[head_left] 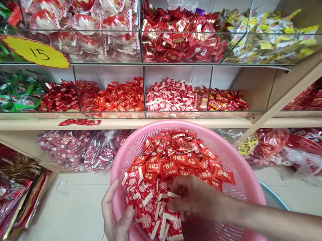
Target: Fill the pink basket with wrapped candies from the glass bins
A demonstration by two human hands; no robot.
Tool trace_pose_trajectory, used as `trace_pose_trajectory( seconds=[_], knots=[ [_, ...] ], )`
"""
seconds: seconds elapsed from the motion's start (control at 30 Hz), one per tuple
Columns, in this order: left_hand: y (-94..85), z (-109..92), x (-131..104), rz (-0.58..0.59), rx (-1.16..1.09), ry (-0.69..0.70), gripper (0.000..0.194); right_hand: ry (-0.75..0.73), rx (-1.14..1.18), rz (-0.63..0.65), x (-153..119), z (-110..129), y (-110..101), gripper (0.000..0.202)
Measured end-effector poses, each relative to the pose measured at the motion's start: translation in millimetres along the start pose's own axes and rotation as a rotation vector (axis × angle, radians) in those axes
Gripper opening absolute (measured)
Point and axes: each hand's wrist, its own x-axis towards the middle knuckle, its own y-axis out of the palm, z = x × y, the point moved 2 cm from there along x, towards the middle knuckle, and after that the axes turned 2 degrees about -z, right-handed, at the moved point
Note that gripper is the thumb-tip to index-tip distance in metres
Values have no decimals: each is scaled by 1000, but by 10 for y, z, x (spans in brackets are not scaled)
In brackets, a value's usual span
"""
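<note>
A pink plastic basket with perforated walls fills the lower middle of the view. My left hand grips its left rim, thumb inside and fingers outside. Inside lie wrapped candies: red-and-white ones at the left, orange-red ones across the middle, and darker shiny red ones at the back. Reaching in from the right, my right hand has its curled fingers among the red-and-white candies. Its fingertips touch them, but whether a candy is pinched there is hidden.
Ahead stand shelves with clear-fronted bins of candies, such as red-and-white packets and yellow ones. A yellow price tag reads 15. Bagged candies lie under the lowest shelf. A bluish-green rim shows behind the basket.
</note>
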Motion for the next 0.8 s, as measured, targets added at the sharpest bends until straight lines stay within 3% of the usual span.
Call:
trace_pose_trajectory(
  seconds=[0.3, 0.6, 0.8],
  knots=[
    [40, -31, -27, -14, -13, 1, 49, -44, 47, 9, -19, 72, 47, 17],
    [-37, 37, 28, 22, 6, 5, 53, -36, 47, -4, -7, -55, 14, 8],
    [-62, 61, 45, 31, 19, 20, 53, -71, 1, -28, -18, 63, 59, 7]
  ],
)
